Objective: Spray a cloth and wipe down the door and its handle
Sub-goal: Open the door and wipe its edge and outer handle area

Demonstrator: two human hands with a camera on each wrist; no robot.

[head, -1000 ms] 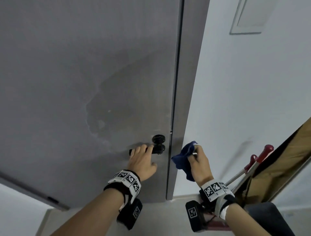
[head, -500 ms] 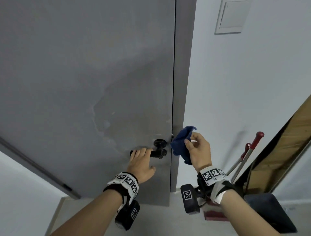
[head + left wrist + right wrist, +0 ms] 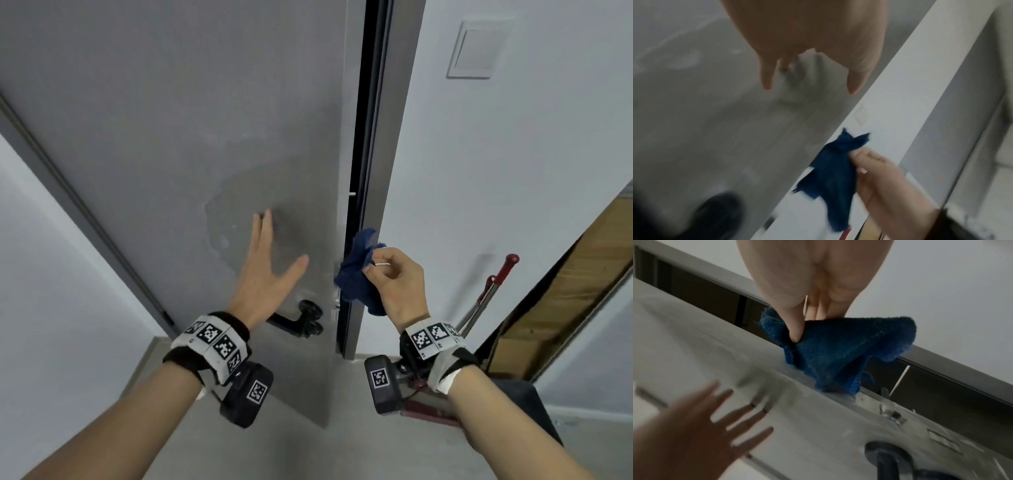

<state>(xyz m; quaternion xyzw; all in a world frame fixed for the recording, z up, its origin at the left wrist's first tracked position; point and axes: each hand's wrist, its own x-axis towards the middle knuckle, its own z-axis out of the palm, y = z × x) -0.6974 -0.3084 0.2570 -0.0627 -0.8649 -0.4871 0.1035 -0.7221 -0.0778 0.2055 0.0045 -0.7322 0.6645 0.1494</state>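
Note:
A grey door point(image 3: 171, 137) stands slightly ajar, with a dark gap along its right edge and a damp patch on its face. Its black lever handle point(image 3: 298, 322) sits low near that edge. My left hand point(image 3: 270, 260) is spread flat with straight fingers against the door face above the handle, holding nothing. My right hand point(image 3: 394, 284) pinches a crumpled blue cloth point(image 3: 356, 277) against the door's edge just above the latch. In the right wrist view the thumb presses into the cloth point(image 3: 838, 350) on the door edge. The left wrist view shows the cloth point(image 3: 834, 175) beside the edge.
A white wall point(image 3: 513, 171) with a switch plate point(image 3: 476, 49) lies right of the frame point(image 3: 394, 137). Red-handled poles point(image 3: 496, 284) lean in the corner beside a wooden panel point(image 3: 582, 281). Another white wall point(image 3: 51, 274) stands to the left. The floor point(image 3: 308, 452) is grey.
My left hand let go of the lever handle and rose to lie flat on the door face. The door swung ajar. My right hand brought the cloth up to the door's edge.

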